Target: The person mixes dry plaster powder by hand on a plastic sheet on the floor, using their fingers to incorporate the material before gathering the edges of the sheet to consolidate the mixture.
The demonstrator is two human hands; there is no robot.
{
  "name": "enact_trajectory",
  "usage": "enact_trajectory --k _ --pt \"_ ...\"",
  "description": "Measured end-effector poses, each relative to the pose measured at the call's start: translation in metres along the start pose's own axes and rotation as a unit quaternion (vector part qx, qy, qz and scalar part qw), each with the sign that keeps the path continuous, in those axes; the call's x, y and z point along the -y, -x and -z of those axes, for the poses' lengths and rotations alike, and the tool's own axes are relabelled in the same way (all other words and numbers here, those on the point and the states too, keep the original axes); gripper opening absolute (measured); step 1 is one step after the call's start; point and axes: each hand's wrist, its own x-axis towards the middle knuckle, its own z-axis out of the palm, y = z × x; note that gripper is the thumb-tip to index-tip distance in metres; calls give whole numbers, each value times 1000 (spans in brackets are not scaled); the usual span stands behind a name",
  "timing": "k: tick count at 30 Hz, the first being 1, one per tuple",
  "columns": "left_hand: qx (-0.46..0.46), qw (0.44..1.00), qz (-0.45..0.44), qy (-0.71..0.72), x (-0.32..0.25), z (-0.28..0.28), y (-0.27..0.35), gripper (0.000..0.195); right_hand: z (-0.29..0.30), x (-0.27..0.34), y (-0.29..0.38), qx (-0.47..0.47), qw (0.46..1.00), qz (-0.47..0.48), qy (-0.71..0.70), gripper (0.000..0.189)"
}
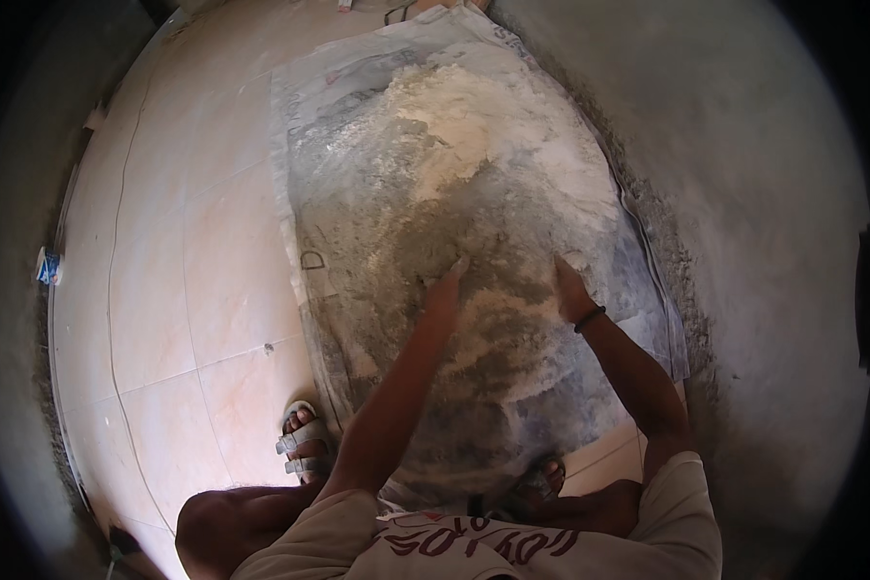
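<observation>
Before me a broad heap of powder (pixel 507 138), pale cream at the far right and grey elsewhere, lies on a flattened sheet of sacking (pixel 308 290) that bears writing. Within the greyer, darker middle of the heap is my left hand (pixel 446 283), blurred, its fingers partly hidden by powder. My right hand (pixel 571 286), with a dark band (pixel 589 319) on its wrist, reaches into the powder a little to the right. A gap of powder separates the two hands. What either hand holds is hidden.
Tiled floor (pixel 239 254) lies left of the sheet, with a thin cable (pixel 119 203) running along it. A rough grey wall (pixel 754 239) rises close on the right. By the left wall stands a small blue-and-white tub (pixel 48 266). My sandalled foot (pixel 304 442) is at the sheet's left edge.
</observation>
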Motion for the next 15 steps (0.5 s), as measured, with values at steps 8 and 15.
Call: enact_trajectory --k 8,15 --pt "89 978 14 190 -4 -43 -45 55 -51 49 -16 154 905 -136 -373 52" --pt "-44 972 -172 -156 -34 -77 -39 51 -61 96 -39 -5 968 -153 -198 46"
